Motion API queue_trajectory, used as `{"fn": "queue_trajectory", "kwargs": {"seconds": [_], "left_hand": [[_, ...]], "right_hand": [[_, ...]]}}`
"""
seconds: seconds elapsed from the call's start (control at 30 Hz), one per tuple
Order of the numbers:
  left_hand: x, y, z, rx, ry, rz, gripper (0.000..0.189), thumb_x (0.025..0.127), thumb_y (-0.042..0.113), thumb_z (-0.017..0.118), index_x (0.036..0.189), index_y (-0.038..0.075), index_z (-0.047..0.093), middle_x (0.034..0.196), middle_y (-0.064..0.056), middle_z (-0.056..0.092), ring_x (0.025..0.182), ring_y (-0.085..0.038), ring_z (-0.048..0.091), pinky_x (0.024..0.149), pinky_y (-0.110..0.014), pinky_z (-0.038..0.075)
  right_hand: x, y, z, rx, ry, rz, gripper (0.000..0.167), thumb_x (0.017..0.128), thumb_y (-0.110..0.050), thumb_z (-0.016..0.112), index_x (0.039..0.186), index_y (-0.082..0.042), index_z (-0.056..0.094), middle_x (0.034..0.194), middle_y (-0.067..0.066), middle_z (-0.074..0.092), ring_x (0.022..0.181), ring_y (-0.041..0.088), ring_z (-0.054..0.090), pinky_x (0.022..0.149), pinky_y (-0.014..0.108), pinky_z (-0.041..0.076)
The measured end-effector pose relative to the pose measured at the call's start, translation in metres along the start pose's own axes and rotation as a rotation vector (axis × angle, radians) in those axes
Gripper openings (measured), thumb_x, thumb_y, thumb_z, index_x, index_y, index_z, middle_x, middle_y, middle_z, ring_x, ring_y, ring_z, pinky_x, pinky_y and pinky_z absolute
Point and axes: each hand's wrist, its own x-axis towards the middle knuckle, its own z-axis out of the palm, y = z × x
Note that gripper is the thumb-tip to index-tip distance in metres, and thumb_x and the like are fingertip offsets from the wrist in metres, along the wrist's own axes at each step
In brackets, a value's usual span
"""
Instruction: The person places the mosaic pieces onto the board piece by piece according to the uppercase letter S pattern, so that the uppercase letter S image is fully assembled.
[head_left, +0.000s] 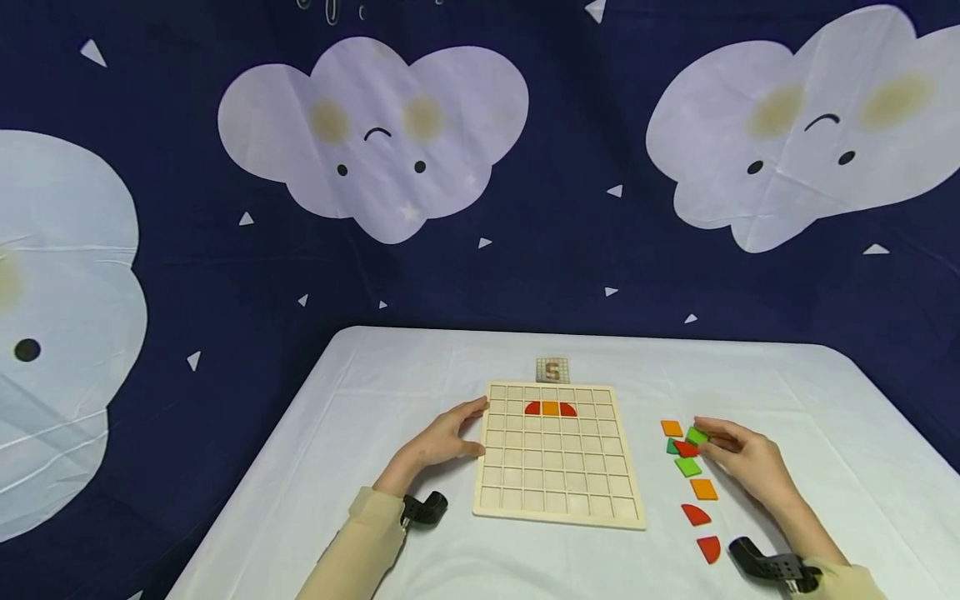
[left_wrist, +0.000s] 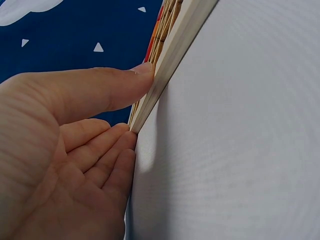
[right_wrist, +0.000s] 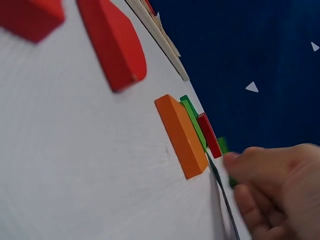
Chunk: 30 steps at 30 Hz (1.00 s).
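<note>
My left hand [head_left: 442, 437] is at the left side of the wooden grid board [head_left: 558, 518]. In the left wrist view the thumb touches the board's rim [left_wrist: 172, 60], and the extended fingers meet its edge lower down. On the board, an orange square [head_left: 551, 408] sits between two red quarter-circles [head_left: 532, 407]. My right hand [head_left: 750, 462] pinches a light green square tile [head_left: 697, 436] between thumb and fingers, over the loose pieces. Close by its thumb lies a red piece [head_left: 686, 449], overlapping a darker green piece [head_left: 671, 446]; in the right wrist view the hand is blurred.
Right of the board lie an orange square [head_left: 671, 428], another light green square [head_left: 687, 467], a second orange square [head_left: 703, 489] and two red quarter-circles [head_left: 696, 515]. A small patterned card [head_left: 552, 370] lies behind the board. A dark cloud-print curtain [head_left: 570, 275] hangs behind the white table [head_left: 405, 375].
</note>
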Motion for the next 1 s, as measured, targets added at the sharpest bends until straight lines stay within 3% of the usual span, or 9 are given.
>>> {"fn": "queue_trajectory", "kwargs": {"seconds": [0.1, 0.23, 0.5, 0.6, 0.8, 1.0], "left_hand": [[0.0, -0.001, 0.001, -0.01, -0.001, -0.002, 0.081, 0.076, 0.001, 0.075, 0.144, -0.003, 0.032, 0.146, -0.016, 0.036, 0.134, -0.029, 0.033, 0.11, -0.043, 0.024], [0.001, -0.001, 0.001, -0.02, 0.002, 0.001, 0.081, 0.076, 0.002, 0.075, 0.144, -0.003, 0.032, 0.146, -0.016, 0.037, 0.133, -0.029, 0.034, 0.11, -0.042, 0.025], [0.0, -0.002, 0.001, -0.006, 0.008, 0.01, 0.081, 0.075, 0.002, 0.076, 0.144, -0.004, 0.033, 0.146, -0.017, 0.037, 0.134, -0.031, 0.033, 0.11, -0.045, 0.025], [-0.001, -0.002, 0.001, -0.002, 0.009, 0.0, 0.081, 0.075, 0.003, 0.076, 0.144, -0.003, 0.033, 0.146, -0.016, 0.037, 0.135, -0.03, 0.031, 0.11, -0.045, 0.024], [-0.001, -0.001, 0.002, 0.002, 0.012, -0.006, 0.081, 0.075, 0.002, 0.076, 0.144, -0.003, 0.033, 0.146, -0.015, 0.038, 0.135, -0.03, 0.03, 0.111, -0.045, 0.022], [0.0, -0.003, 0.002, -0.002, 0.012, -0.009, 0.081, 0.076, 0.003, 0.076, 0.145, -0.002, 0.032, 0.146, -0.014, 0.038, 0.135, -0.028, 0.031, 0.111, -0.043, 0.022]], "right_hand": [[0.001, -0.006, -0.008, 0.054, 0.03, 0.017, 0.042, 0.087, -0.023, 0.07, 0.123, -0.003, 0.062, 0.115, 0.015, 0.065, 0.088, -0.014, 0.054, 0.071, 0.003, 0.042], [0.002, -0.015, -0.019, 0.098, 0.052, 0.024, 0.045, 0.088, -0.029, 0.068, 0.125, -0.004, 0.061, 0.115, 0.002, 0.066, 0.09, -0.015, 0.053, 0.073, 0.003, 0.042], [0.009, -0.026, -0.028, 0.173, 0.066, 0.012, 0.047, 0.088, -0.026, 0.068, 0.127, 0.0, 0.058, 0.113, -0.013, 0.064, 0.093, -0.014, 0.053, 0.074, 0.004, 0.044], [0.015, -0.033, -0.027, 0.181, 0.051, 0.015, 0.049, 0.089, -0.028, 0.067, 0.129, -0.001, 0.057, 0.116, -0.009, 0.064, 0.094, -0.012, 0.053, 0.075, 0.005, 0.044], [0.031, -0.053, -0.02, 0.174, -0.001, -0.011, 0.049, 0.09, -0.03, 0.065, 0.131, -0.005, 0.056, 0.125, 0.013, 0.06, 0.099, -0.006, 0.053, 0.076, 0.006, 0.045], [0.047, -0.07, -0.004, 0.173, -0.05, -0.07, 0.045, 0.09, -0.03, 0.065, 0.129, -0.009, 0.059, 0.125, 0.014, 0.059, 0.102, 0.002, 0.055, 0.077, 0.008, 0.046]]}}
